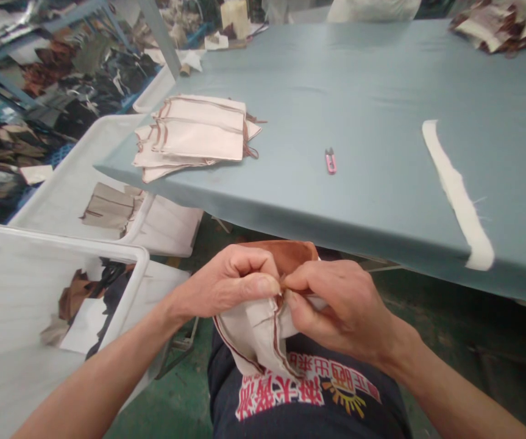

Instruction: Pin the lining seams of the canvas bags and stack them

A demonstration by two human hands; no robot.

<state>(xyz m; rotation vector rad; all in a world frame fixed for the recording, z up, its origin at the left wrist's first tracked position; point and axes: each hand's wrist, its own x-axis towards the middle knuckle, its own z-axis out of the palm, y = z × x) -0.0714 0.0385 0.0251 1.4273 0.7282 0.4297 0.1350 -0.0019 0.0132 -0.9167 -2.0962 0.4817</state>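
Over my lap, my left hand [244, 280] and my right hand [336, 299] meet at a sewn fabric pouch [258, 329]. The pouch is cream cloth with dark brown edging, and a rust-brown face [297, 253] shows behind my fingers. My left thumb and forefinger pinch its seam. Right beside them, my right thumb and forefinger are closed on the same spot, where a bit of brown cord or edging shows; the exact grip is partly hidden. The lower part of the pouch hangs over a dark printed apron [299, 396].
A blue-green table [372, 110] stands ahead, bearing stacked cream fabric pieces [203, 131], pink thread snips [331, 161] and a white cloth strip [459, 195]. More pieces [509, 24] lie far right. White bins [146, 256] with fabric pieces stand at left.
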